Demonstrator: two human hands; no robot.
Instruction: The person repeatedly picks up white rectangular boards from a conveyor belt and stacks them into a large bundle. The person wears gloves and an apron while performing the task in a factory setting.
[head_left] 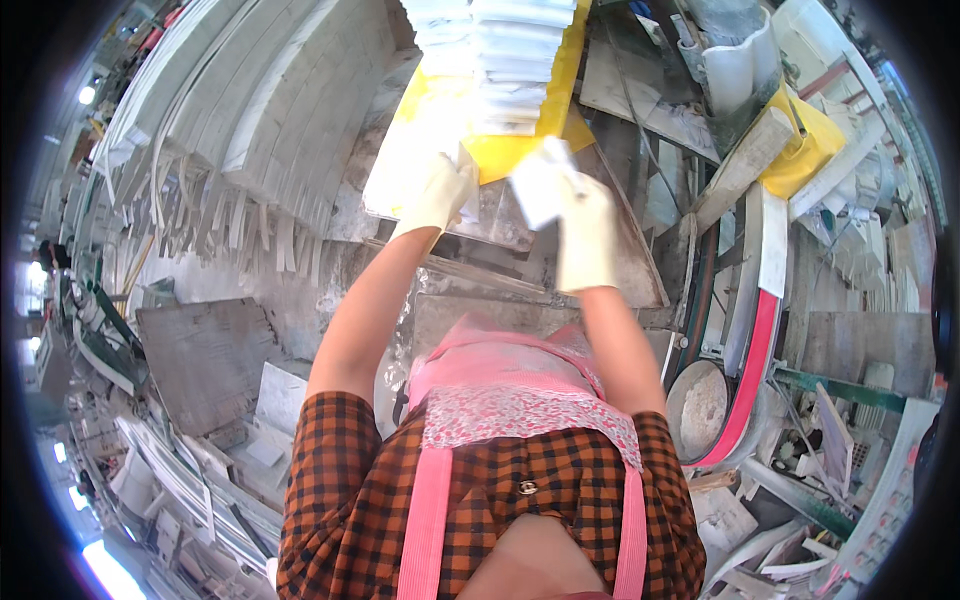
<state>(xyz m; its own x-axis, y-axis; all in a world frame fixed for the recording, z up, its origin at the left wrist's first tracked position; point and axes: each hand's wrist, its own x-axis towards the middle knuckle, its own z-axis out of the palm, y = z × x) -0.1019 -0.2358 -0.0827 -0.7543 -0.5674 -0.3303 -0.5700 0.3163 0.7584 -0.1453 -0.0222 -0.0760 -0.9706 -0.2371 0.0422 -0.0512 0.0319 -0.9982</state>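
My right hand (pixel 588 215), in a cream glove, grips a flat white piece (pixel 541 184), which is tilted and slightly blurred. To its left my left hand (pixel 443 192), also gloved, has its fingers bent closed beside a bright patch. Glare and the hand itself hide what it holds, if anything. Beyond both hands rise stacks of thin white pieces (pixel 505 75) on a yellow sheet (pixel 500 158). Under the sheet is a dusty worktable (pixel 630 240).
Long pale slabs (pixel 300 110) stand in rows at the far left. On the right runs a belt machine with a pink and white belt (pixel 748 370). A round dusty bucket (pixel 697 405) stands near it. A brown board (pixel 212 350) and scrap strips lie at left.
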